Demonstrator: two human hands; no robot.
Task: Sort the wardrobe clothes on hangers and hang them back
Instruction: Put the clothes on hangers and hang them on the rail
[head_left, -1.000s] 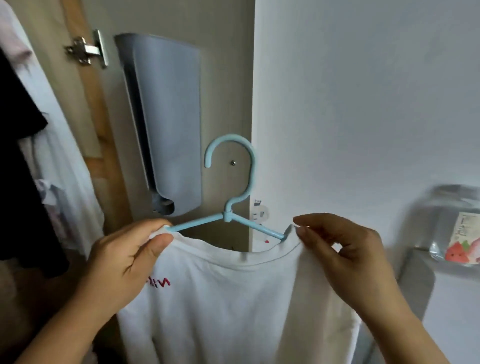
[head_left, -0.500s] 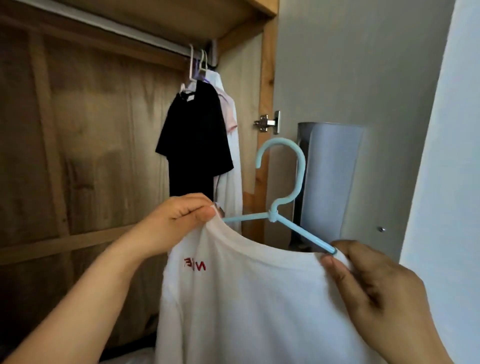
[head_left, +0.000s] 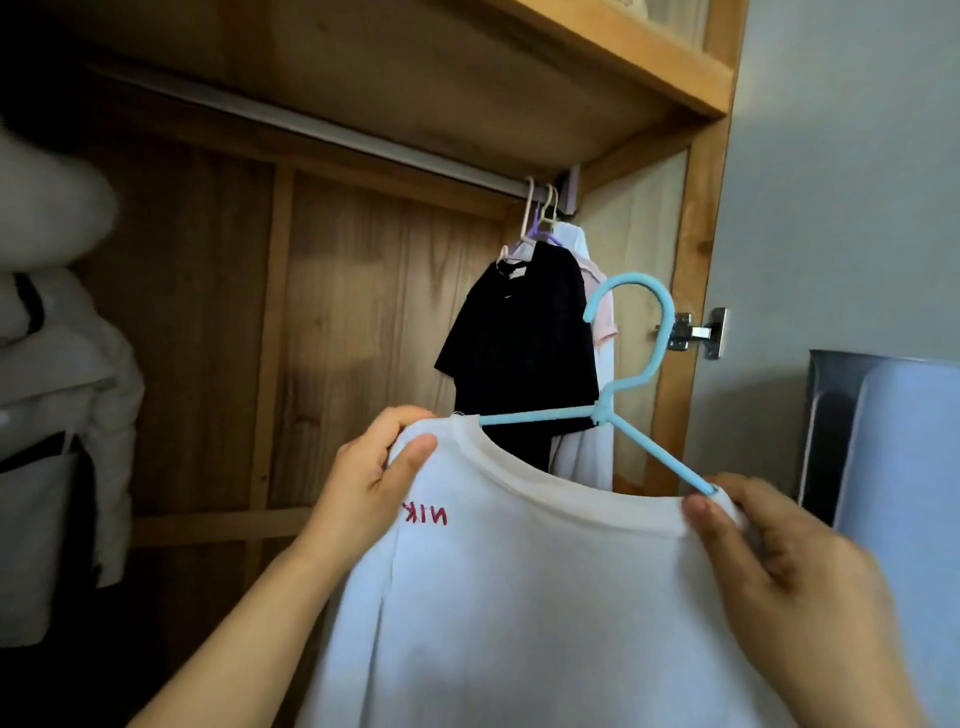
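A white T-shirt (head_left: 530, 597) with red lettering hangs on a light blue hanger (head_left: 631, 384), held up in front of the open wardrobe. My left hand (head_left: 371, 483) pinches the shirt's left shoulder over the hanger arm. My right hand (head_left: 789, 587) grips the right shoulder at the hanger's other end. The hanger's hook points up, below the wardrobe rail (head_left: 332, 137) and apart from it. A black T-shirt (head_left: 519, 343) and a white garment (head_left: 587, 452) hang on the rail at its right end.
White clothes (head_left: 67, 415) hang at the far left of the wardrobe. The wooden frame post (head_left: 685, 322) and a metal hinge (head_left: 696, 332) stand right of the hanger. A grey holder (head_left: 893, 447) is fixed on the open door.
The view has swung left and up from the door to the wardrobe interior. Both hands have carried the shirt on its hanger toward the rail, keeping the same grip.
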